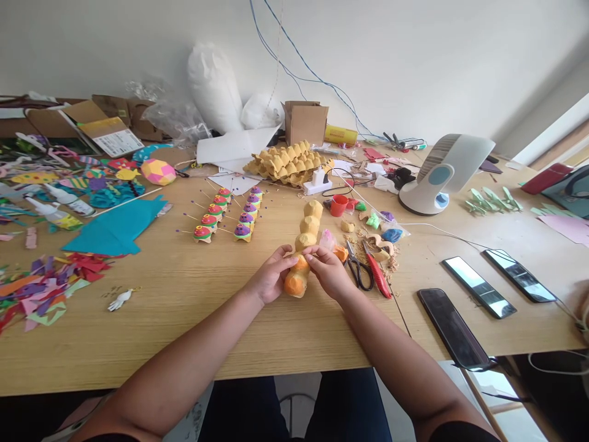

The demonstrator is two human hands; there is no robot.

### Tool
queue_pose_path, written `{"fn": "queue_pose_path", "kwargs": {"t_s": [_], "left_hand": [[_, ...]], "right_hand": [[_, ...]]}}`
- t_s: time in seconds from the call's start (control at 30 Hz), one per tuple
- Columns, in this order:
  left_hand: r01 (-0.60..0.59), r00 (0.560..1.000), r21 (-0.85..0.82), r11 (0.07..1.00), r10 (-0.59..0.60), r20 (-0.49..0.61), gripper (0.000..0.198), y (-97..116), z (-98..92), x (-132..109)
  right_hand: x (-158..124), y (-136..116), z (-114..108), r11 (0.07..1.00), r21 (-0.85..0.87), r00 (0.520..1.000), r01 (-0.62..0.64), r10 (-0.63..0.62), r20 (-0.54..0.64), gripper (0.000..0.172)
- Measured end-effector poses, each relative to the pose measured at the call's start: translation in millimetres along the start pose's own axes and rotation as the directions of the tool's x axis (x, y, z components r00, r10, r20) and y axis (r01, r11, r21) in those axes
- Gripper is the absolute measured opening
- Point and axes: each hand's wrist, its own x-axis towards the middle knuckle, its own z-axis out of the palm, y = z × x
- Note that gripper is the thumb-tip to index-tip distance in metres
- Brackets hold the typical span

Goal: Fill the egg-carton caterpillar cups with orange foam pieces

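Between my two hands, above the wooden table [197, 325], is a strip of yellow egg carton [308, 239] with a row of bumps. Its near bumps carry an orange layer [295, 283] that looks like soft clay; the far bumps are bare. My left hand [275, 274] grips the strip from the left with thumb and fingers. My right hand [326, 270] pinches its right side, fingertips pressing near the orange edge. Close to the right hand lie an orange lump in a clear bag [340, 252], black-handled scissors [356, 270] and a red-handled cutter [378, 273].
Two decorated egg-carton caterpillars, one red and green [211, 219], one purple and green [247, 215], stand ahead left. Behind are stacked egg trays [288, 162], a red cup [339, 205] and a white fan [442, 175]. Several phones [453, 328] lie right; paper scraps [50, 285] lie left.
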Motion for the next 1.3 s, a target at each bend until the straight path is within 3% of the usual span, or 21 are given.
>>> {"fn": "queue_pose_path", "kwargs": {"t_s": [0.4, 0.6, 0.83, 0.97, 1.3], "left_hand": [[-0.014, 1.000, 0.045, 0.999, 0.013, 0.029, 0.052, 1.1, 3.6, -2.1], [-0.036, 0.999, 0.052, 0.998, 0.035, 0.012, 0.054, -1.5, 3.7, -1.3], [-0.036, 0.997, 0.015, 0.999, 0.035, 0.066, 0.052, -0.7, -1.4, -1.0], [-0.058, 0.998, 0.033, 0.998, 0.057, 0.032, 0.049, -1.5, 0.0, -1.1], [-0.098, 0.993, 0.057, 0.993, 0.094, 0.071, 0.054, -4.6, 3.6, -0.6]], "right_hand": [[-1.5, -3.5, -0.5, 1.000, 0.005, 0.998, -0.021, 0.020, 0.054, 0.031], [-0.8, -1.3, -0.1, 0.999, 0.008, 0.998, -0.035, 0.035, 0.043, 0.032], [0.2, -6.3, -2.1, 0.994, 0.075, 0.996, -0.085, 0.084, 0.016, 0.033], [-0.4, -7.6, -1.3, 0.988, 0.119, 0.995, -0.097, 0.095, 0.020, 0.034], [-4.7, -12.0, 3.7, 0.993, 0.091, 0.996, -0.081, 0.077, 0.046, 0.038]]}}
